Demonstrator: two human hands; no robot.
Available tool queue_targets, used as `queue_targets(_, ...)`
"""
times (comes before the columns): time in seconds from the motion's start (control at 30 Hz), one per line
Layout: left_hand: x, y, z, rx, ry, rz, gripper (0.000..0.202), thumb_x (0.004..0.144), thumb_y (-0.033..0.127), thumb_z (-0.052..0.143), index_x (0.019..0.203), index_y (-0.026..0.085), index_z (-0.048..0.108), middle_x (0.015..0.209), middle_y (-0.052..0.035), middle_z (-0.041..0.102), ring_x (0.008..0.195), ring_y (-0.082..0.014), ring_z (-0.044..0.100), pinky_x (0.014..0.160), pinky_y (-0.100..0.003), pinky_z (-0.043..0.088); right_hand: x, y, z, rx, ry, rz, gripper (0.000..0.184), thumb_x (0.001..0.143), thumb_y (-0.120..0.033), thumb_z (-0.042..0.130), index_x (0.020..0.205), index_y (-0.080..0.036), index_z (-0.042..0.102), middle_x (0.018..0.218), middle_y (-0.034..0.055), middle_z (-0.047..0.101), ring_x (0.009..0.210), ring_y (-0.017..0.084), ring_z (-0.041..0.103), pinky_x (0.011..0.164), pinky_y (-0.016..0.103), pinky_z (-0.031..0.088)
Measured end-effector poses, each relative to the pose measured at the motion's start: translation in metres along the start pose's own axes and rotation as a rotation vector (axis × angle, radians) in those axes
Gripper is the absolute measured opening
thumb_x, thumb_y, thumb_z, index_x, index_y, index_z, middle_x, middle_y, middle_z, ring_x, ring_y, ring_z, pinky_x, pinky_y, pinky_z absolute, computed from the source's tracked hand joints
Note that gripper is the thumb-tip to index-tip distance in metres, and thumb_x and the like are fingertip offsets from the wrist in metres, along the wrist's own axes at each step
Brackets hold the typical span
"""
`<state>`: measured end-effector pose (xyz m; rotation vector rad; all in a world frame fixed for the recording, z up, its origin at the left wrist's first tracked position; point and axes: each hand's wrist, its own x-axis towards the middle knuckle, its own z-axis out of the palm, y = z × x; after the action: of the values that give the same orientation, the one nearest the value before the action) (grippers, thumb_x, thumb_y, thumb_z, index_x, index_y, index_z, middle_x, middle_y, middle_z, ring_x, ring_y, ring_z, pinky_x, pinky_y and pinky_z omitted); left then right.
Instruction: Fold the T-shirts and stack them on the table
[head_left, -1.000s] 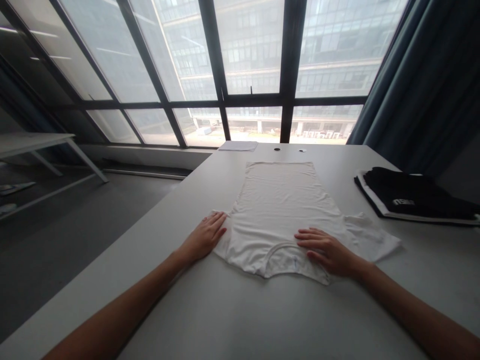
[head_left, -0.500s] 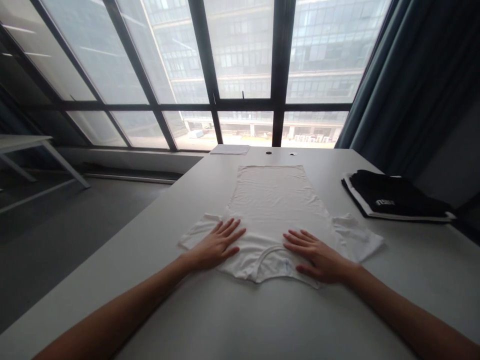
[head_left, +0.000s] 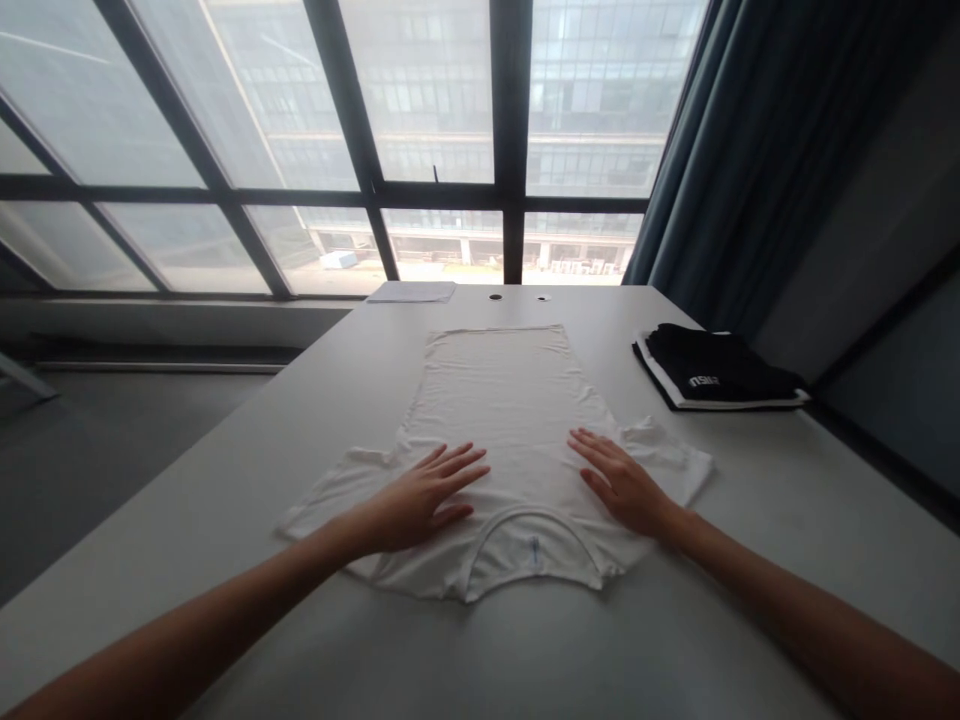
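A white T-shirt (head_left: 502, 410) lies spread flat on the grey table (head_left: 525, 640), its collar toward me and its hem toward the window. My left hand (head_left: 420, 497) rests flat on the shirt's left shoulder, fingers stretched out and apart. Flat on the right shoulder lies my right hand (head_left: 619, 483), fingers extended too. Both short sleeves are spread out to the sides. Neither hand grips anything.
A folded black garment on a white one (head_left: 712, 378) sits at the table's right side. A sheet of paper (head_left: 411, 292) lies at the far edge near two cable holes. Large windows stand behind, and a dark curtain (head_left: 735, 150) hangs at the right.
The left sleeve, tucked under a second ago, now lies unfolded outward. My left hand moved from the shirt's left edge onto its shoulder. My view has swung to the left.
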<state>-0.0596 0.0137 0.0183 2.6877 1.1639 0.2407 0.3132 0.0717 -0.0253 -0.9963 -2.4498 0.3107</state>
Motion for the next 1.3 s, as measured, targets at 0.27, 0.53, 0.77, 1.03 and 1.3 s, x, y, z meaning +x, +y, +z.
queue_targets(0.27, 0.022, -0.001, 0.027, 0.033, -0.062, 0.098, 0.06, 0.103, 0.05, 0.045, 0.158, 0.039, 0.024, 0.165, -0.0006, 0.02, 0.152, -0.0293, 0.017, 0.124, -0.054, 0.011, -0.029, 0.098, -0.026, -0.329, -0.017, 0.381, 0.05, 0.104, -0.043, 0.034, 0.147, -0.022, 0.048, 0.159, 0.0129, 0.037, 0.148, 0.032, 0.03, 0.115, 0.063, 0.027)
queue_targets(0.53, 0.021, 0.01, 0.02, 0.021, -0.072, 0.133, 0.059, 0.106, 0.048, 0.038, 0.16, 0.037, 0.017, 0.166, 0.0, 0.018, 0.154, -0.0265, 0.012, 0.124, -0.052, 0.004, -0.016, 0.039, -0.021, -0.306, 0.07, 0.206, 0.052, 0.105, -0.034, 0.03, 0.153, -0.018, 0.04, 0.161, 0.0136, 0.032, 0.152, 0.027, 0.021, 0.12, 0.058, 0.021)
queue_targets(0.77, 0.021, 0.015, 0.021, -0.023, -0.115, 0.16, 0.065, 0.102, 0.055, 0.045, 0.159, 0.037, 0.021, 0.166, -0.0012, 0.016, 0.153, -0.0308, 0.012, 0.123, -0.056, 0.004, -0.018, -0.02, -0.008, -0.118, -0.251, -0.069, 0.061, 0.101, -0.044, 0.046, 0.157, -0.026, 0.032, 0.164, 0.0098, 0.025, 0.152, 0.028, 0.019, 0.122, 0.055, 0.018)
queue_targets(1.03, 0.015, 0.031, 0.012, -0.087, -0.154, 0.242, 0.076, 0.095, 0.062, 0.052, 0.16, 0.037, 0.02, 0.166, -0.0019, 0.02, 0.153, -0.0332, 0.013, 0.123, -0.056, 0.002, -0.02, -0.031, -0.015, -0.001, -0.367, -0.141, 0.068, 0.098, -0.051, 0.05, 0.158, -0.029, 0.028, 0.166, 0.0075, 0.014, 0.153, 0.029, 0.012, 0.124, 0.054, 0.011)
queue_targets(1.3, -0.004, 0.059, 0.008, -0.123, -0.197, 0.257, 0.078, 0.092, 0.066, 0.055, 0.159, 0.038, 0.024, 0.166, -0.0027, 0.019, 0.151, -0.0356, 0.017, 0.123, -0.058, 0.005, -0.04, -0.039, -0.013, 0.072, -0.376, -0.15, 0.068, 0.098, -0.05, 0.051, 0.158, -0.034, 0.023, 0.165, 0.0052, 0.019, 0.152, 0.03, 0.017, 0.123, 0.057, 0.011)
